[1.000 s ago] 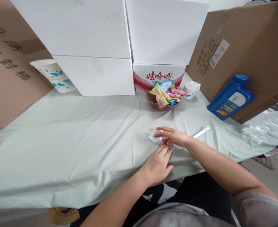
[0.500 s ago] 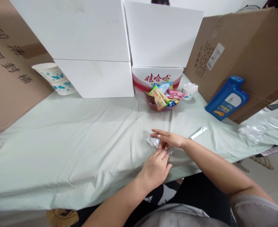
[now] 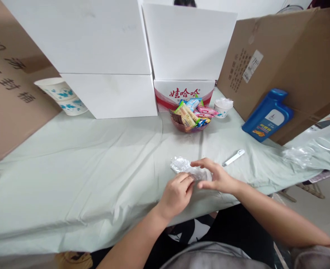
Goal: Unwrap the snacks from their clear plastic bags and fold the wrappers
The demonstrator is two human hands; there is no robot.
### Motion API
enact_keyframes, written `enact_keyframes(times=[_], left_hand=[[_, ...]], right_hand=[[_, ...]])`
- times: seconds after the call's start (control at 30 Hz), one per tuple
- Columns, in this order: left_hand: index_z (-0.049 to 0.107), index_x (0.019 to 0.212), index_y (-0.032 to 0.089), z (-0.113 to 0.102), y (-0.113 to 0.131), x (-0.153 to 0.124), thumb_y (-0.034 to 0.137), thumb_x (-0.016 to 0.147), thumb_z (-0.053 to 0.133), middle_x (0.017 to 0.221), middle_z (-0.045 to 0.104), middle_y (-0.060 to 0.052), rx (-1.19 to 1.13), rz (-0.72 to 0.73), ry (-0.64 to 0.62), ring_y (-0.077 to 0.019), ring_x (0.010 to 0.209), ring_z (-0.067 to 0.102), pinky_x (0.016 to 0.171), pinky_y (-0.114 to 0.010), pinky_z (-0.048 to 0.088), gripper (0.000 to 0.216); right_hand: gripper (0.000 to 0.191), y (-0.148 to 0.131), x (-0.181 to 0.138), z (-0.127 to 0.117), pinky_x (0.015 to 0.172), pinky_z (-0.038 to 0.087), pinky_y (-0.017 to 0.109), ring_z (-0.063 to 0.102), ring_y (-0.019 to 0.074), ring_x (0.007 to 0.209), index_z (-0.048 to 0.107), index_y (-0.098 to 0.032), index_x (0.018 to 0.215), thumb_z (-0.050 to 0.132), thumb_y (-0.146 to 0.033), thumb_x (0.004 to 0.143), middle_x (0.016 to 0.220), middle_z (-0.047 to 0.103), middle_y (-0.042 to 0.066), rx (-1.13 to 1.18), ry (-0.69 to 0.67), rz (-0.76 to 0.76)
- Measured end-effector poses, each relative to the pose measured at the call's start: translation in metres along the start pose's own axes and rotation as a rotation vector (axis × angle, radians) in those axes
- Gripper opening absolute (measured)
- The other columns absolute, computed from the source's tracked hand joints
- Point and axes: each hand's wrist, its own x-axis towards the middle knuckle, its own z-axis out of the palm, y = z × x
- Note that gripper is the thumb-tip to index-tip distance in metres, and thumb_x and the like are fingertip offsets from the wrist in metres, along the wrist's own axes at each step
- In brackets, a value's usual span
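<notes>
A crumpled piece of clear plastic film lies on the cloth in front of me, bunched between my hands. My left hand is closed, its fingers curled down on the near edge of the film. To the right, my right hand has thumb and fingers spread apart around the film's right end, not closed on it. Just beyond my right hand rests a slim white-handled tool, perhaps a small knife.
A bowl of wrapped snacks stands ahead, before stacked white boxes. Beside it is a paper cup. A blue bottle leans at a cardboard box. Paper cups stand left; clear plastic lies right.
My hands have moved apart. The right hand has shifted right and opened its thumb away from its fingers; the left fingers have curled in. More of the film shows.
</notes>
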Motion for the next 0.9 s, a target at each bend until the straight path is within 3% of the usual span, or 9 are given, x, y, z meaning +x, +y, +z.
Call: enact_keyframes(times=[0.07, 0.13, 0.23, 0.33, 0.47, 0.53, 0.67, 0.77, 0.9], left_hand=[[0.065, 0.096, 0.017, -0.002, -0.001, 0.001, 0.011, 0.091, 0.047, 0.089, 0.068, -0.006, 0.0, 0.053, -0.081, -0.0197, 0.089, 0.065, 0.084, -0.037, 0.056, 0.019], [0.065, 0.1, 0.018, -0.007, -0.002, 0.002, 0.012, 0.089, 0.051, 0.09, 0.07, -0.004, 0.001, 0.106, -0.204, -0.0193, 0.09, 0.066, 0.097, -0.043, 0.052, 0.019], [0.066, 0.101, 0.019, -0.016, -0.01, 0.003, 0.016, 0.087, 0.059, 0.097, 0.072, -0.003, -0.018, 0.15, -0.327, -0.0197, 0.097, 0.067, 0.105, -0.046, 0.046, 0.016], [0.066, 0.105, 0.018, -0.025, -0.028, 0.003, 0.017, 0.087, 0.061, 0.111, 0.071, -0.006, 0.049, 0.113, -0.265, -0.0237, 0.113, 0.063, 0.103, -0.044, 0.048, 0.019], [0.068, 0.098, 0.017, -0.028, -0.051, 0.006, 0.015, 0.086, 0.06, 0.109, 0.072, -0.007, 0.195, 0.061, -0.202, -0.0271, 0.112, 0.063, 0.097, -0.047, 0.051, 0.015], [0.068, 0.09, 0.017, -0.026, -0.051, 0.008, 0.013, 0.087, 0.056, 0.101, 0.073, -0.007, 0.222, 0.062, -0.14, -0.0254, 0.105, 0.065, 0.092, -0.044, 0.053, 0.013], [0.066, 0.084, 0.015, -0.019, -0.029, 0.009, 0.015, 0.091, 0.049, 0.086, 0.067, -0.009, 0.244, -0.001, 0.098, -0.0217, 0.085, 0.063, 0.078, -0.039, 0.053, 0.018], [0.066, 0.096, 0.016, -0.008, -0.017, 0.007, 0.017, 0.092, 0.05, 0.096, 0.068, -0.009, 0.18, 0.083, -0.001, -0.0221, 0.094, 0.061, 0.083, -0.038, 0.052, 0.017], [0.06, 0.12, 0.018, 0.005, -0.019, 0.004, 0.024, 0.093, 0.051, 0.128, 0.063, -0.01, 0.219, 0.099, -0.187, -0.0297, 0.122, 0.053, 0.095, -0.049, 0.046, 0.029]], right_hand=[[0.038, 0.003, -0.01, 0.007, 0.084, 0.048, 0.041, 0.061, 0.024, 0.097, 0.062, -0.02, 0.115, 0.069, -0.041, 0.085, 0.101, 0.07, 0.01, -0.278, 0.003, -0.143], [0.017, 0.009, -0.018, 0.015, 0.077, 0.046, 0.038, 0.061, 0.0203, 0.083, 0.064, -0.018, 0.107, 0.056, -0.026, 0.094, 0.086, 0.07, 0.007, -0.477, 0.033, -0.255], [0.019, 0.016, -0.027, 0.02, 0.072, 0.043, 0.035, 0.058, 0.0174, 0.075, 0.065, -0.017, 0.101, 0.047, -0.013, 0.095, 0.081, 0.069, 0.006, -0.603, 0.077, -0.359], [0.021, 0.017, -0.034, 0.018, 0.074, 0.045, 0.035, 0.06, 0.0185, 0.08, 0.066, -0.018, 0.097, 0.047, -0.011, 0.094, 0.087, 0.07, 0.007, -0.661, 0.089, -0.388], [0.022, 0.014, -0.041, 0.016, 0.092, 0.047, 0.041, 0.059, 0.0236, 0.112, 0.065, -0.017, 0.104, 0.047, -0.012, 0.094, 0.112, 0.07, 0.01, -0.707, -0.013, -0.444], [0.024, 0.014, -0.043, 0.017, 0.098, 0.046, 0.04, 0.057, 0.0224, 0.119, 0.064, -0.016, 0.108, 0.046, -0.011, 0.094, 0.118, 0.069, 0.01, -0.685, -0.076, -0.433], [0.024, 0.013, -0.043, 0.019, 0.097, 0.049, 0.039, 0.057, 0.0217, 0.121, 0.063, -0.014, 0.109, 0.045, -0.011, 0.094, 0.119, 0.068, 0.011, -0.672, -0.135, -0.366], [0.022, 0.01, -0.044, 0.019, 0.096, 0.049, 0.04, 0.057, 0.0217, 0.12, 0.064, -0.015, 0.108, 0.046, -0.013, 0.095, 0.119, 0.068, 0.011, -0.704, -0.115, -0.388], [0.021, 0.002, -0.042, 0.017, 0.098, 0.046, 0.041, 0.059, 0.0218, 0.114, 0.063, -0.016, 0.106, 0.046, -0.012, 0.095, 0.111, 0.071, 0.01, -0.693, -0.089, -0.465]])
